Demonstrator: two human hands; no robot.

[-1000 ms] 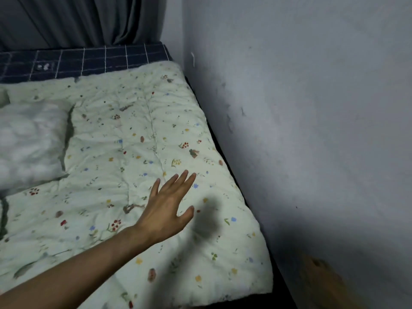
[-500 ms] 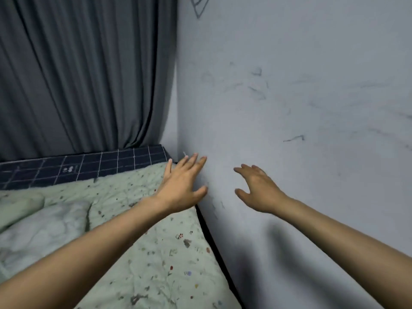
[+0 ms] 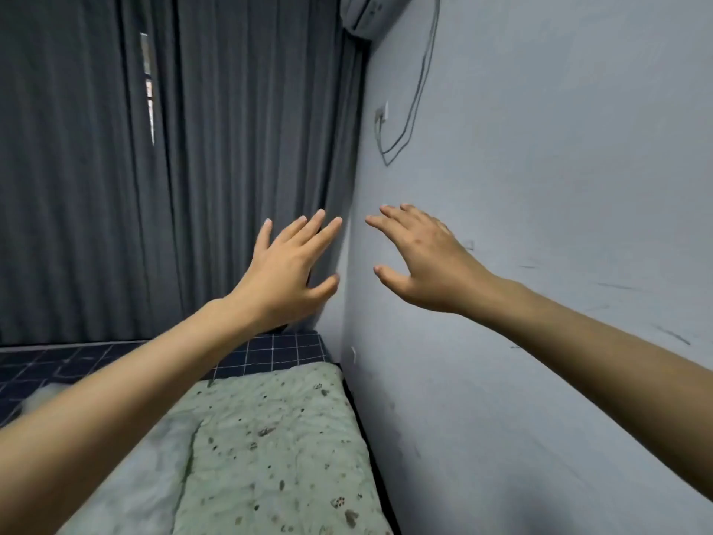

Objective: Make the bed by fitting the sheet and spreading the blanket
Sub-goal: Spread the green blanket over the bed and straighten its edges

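Observation:
A pale green floral blanket (image 3: 277,449) lies spread on the bed at the bottom of the view. Past its far edge shows a dark blue checked sheet (image 3: 277,351). My left hand (image 3: 285,272) and my right hand (image 3: 420,260) are both raised in the air well above the bed, fingers apart, palms facing away, holding nothing. A whitish pillow (image 3: 127,484) lies on the blanket at the lower left, partly hidden by my left forearm.
A grey-blue wall (image 3: 540,187) runs along the bed's right side, with a socket and cables (image 3: 389,125) and an air conditioner (image 3: 370,13) at the top. Dark grey curtains (image 3: 173,167) hang behind the bed's far end.
The view has tilted upward from the blanket to the curtains and wall. My left hand rose off the blanket, and my right hand came into view; both are higher now.

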